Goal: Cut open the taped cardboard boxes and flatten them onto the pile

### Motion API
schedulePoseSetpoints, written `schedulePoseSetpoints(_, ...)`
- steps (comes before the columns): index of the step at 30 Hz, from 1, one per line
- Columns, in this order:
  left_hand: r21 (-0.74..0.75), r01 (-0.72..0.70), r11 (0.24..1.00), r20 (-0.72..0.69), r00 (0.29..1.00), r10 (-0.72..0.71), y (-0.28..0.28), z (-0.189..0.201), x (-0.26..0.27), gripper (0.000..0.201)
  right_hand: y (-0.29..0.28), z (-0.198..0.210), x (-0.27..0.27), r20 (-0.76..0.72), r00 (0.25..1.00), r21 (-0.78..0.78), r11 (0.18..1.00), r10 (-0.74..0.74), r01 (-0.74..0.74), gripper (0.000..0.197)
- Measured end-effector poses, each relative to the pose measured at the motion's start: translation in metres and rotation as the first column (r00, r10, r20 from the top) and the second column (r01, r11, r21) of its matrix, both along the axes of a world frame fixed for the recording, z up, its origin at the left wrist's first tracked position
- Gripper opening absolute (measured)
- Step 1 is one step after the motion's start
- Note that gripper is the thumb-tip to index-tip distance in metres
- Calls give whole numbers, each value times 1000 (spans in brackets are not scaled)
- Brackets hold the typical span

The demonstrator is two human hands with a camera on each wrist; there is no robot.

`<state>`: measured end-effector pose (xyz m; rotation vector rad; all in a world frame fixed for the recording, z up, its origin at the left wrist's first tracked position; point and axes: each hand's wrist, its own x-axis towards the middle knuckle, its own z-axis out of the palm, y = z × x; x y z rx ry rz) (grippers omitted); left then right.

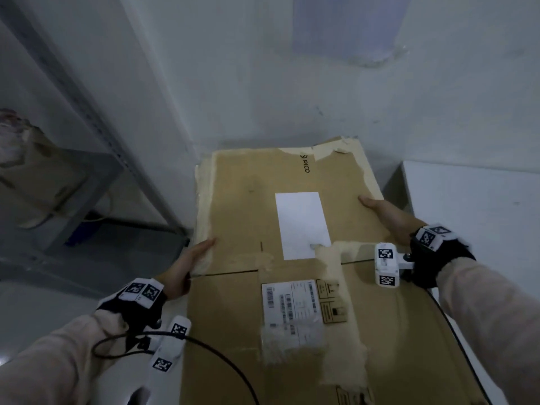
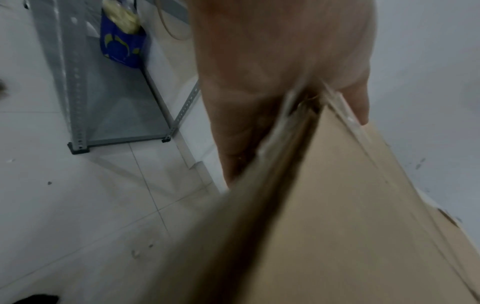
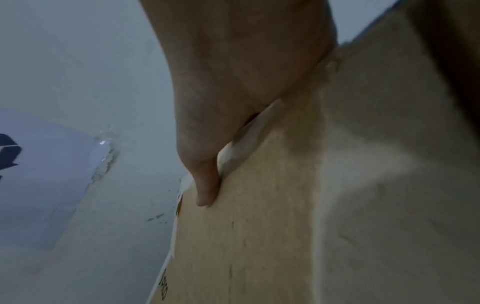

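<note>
Flanking flattened cardboard (image 1: 242, 206): shelving (image 1: 96, 171), wall (image 1: 292, 83).

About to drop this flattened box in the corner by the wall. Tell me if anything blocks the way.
Nothing visible blocks it. Both hands, left and right, grip the flattened box by its side edges. The metal shelf stands clear on the left; the floor beneath the box is hidden.

The flattened box (image 1: 292, 258) hides the fingers of both hands beneath its edges in the head view, and the bottom edge cuts off its near end. Its shipping label (image 1: 289, 305) is too blurred to read. The wrist views are motion-smeared.
</note>
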<state>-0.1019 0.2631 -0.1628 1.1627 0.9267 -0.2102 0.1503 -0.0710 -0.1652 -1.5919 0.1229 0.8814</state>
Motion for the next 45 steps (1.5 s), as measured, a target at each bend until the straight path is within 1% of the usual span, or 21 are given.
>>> schedulePoseSetpoints(1, 1, 5, 1000, -9, 1000, -5, 10, -10, 4, 55, 3, -10, -3, -3, 1000, -10, 1000, -25, 25, 47)
schedulePoseSetpoints(2, 12, 15, 1000, -12, 1000, -15, 18, -21, 10, 53, 6, -22, -6, -11, 998, -33, 997, -63, 63, 54)
schedulePoseSetpoints(3, 20, 16, 1000, -12, 1000, -16, 27, -35, 16, 51, 8, -36, -9, -20, 995, -52, 994, -96, 95, 58)
schedulePoseSetpoints(4, 33, 32, 999, -20, 999, -31, 33, -49, 22, 49, 10, -50, -13, -20, 993, -61, 991, -120, 118, 53)
schedulePoseSetpoints(6, 32, 81, 996, -31, 996, -80, 43, -79, 34, 42, 14, -80, -22, -30, 989, -48, 988, -146, 144, 37)
schedulePoseSetpoints(9, -29, 157, 987, -28, 987, -157, 50, -132, 51, 35, 16, -133, -30, -39, 980, -54, 980, -196, 194, 30)
schedulePoseSetpoints(12, -32, 189, 981, -9, 982, -190, 51, -198, 68, 37, 15, -199, -26, -26, 969, -64, 968, -245, 243, 30)
schedulePoseSetpoints(14, -49, 204, 978, -16, 979, -205, 47, -249, 77, 38, 12, -246, -25, -20, 963, -76, 961, -269, 267, 27)
schedulePoseSetpoints(19, -62, 227, 972, 5, 974, -227, 36, -383, 98, 31, 5, -371, -7, -4, 960, -93, 956, -281, 279, 24)
schedulePoseSetpoints(23, -97, 232, 968, 6, 973, -233, 32, -488, 111, 39, -2, -470, 7, -4, 957, -106, 952, -289, 287, 31)
schedulePoseSetpoints(26, -100, 241, 965, -6, 970, -243, 28, -552, 119, 38, -5, -534, 19, -9, 960, -101, 955, -280, 277, 39)
schedulePoseSetpoints(28, -73, 240, 968, -19, 970, -242, 25, -586, 126, 33, -6, -568, 25, -17, 961, -89, 958, -276, 273, 38)
schedulePoseSetpoints(30, -69, 249, 966, -17, 968, -250, 25, -614, 133, 31, -5, -593, 31, -16, 962, -79, 960, -272, 270, 30)
schedulePoseSetpoints(34, -83, 279, 957, 1, 960, -280, 27, -655, 144, 38, -8, -635, 39, -11, 966, -86, 963, -258, 256, 34)
schedulePoseSetpoints(36, -81, 295, 952, 0, 955, -296, 29, -666, 152, 39, -9, -646, 44, -7, 966, -113, 960, -259, 256, 37)
schedulePoseSetpoints(39, -93, 348, 933, -23, 936, -351, 32, -680, 161, 48, -11, -662, 52, 16, 966, -158, 953, -258, 258, 46)
schedulePoseSetpoints(41, -78, 374, 924, -40, 925, -378, 32, -685, 164, 46, -15, -672, 55, 13, 961, -173, 946, -278, 276, 53)
schedulePoseSetpoints(43, -68, 394, 917, -57, 916, -398, 32, -690, 166, 44, -18, -677, 56, -6, 963, -194, 945, -269, 262, 54)
schedulePoseSetpoints(45, -69, 418, 906, -49, 905, -422, 31, -693, 165, 51, -19, -681, 56, -12, 962, -190, 945, -272, 265, 56)
